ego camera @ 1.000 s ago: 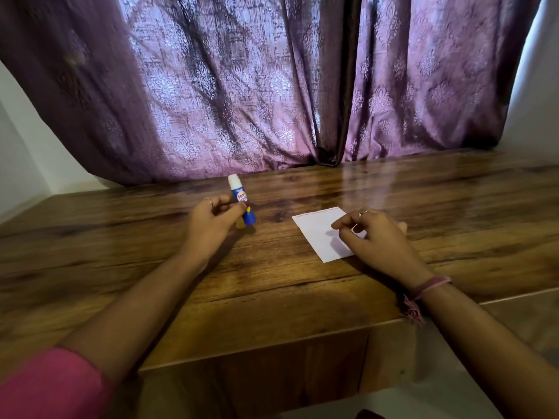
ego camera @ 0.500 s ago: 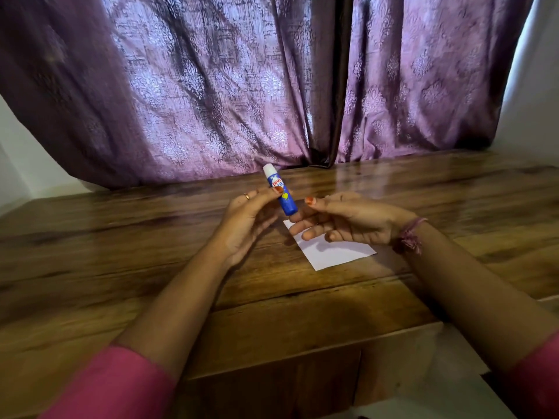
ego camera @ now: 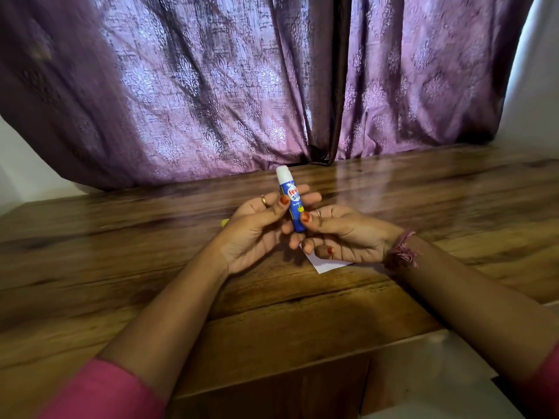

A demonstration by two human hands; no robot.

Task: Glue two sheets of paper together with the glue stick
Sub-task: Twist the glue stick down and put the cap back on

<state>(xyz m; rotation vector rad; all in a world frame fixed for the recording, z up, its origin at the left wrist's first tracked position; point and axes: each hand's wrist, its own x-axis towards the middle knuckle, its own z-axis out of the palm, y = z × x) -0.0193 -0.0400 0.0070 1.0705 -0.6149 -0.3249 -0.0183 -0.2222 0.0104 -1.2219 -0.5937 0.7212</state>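
Above the table (ego camera: 393, 297) at centre, I ready the glue stick (ego camera: 293, 204), cap still on.
My left hand (ego camera: 254, 234) pinches its barrel upright; my right hand (ego camera: 348, 234) nips its base. Paper (ego camera: 325, 265) lies at 6 o'clock beneath. Next, I judge: pull the cap.

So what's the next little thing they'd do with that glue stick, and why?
Probably pull the white cap off. The glue stick is upright with its cap on, and both the left hand and the right hand pinch its blue body. The paper lies on the table beneath the right hand, and glue can't reach it until the cap is off.
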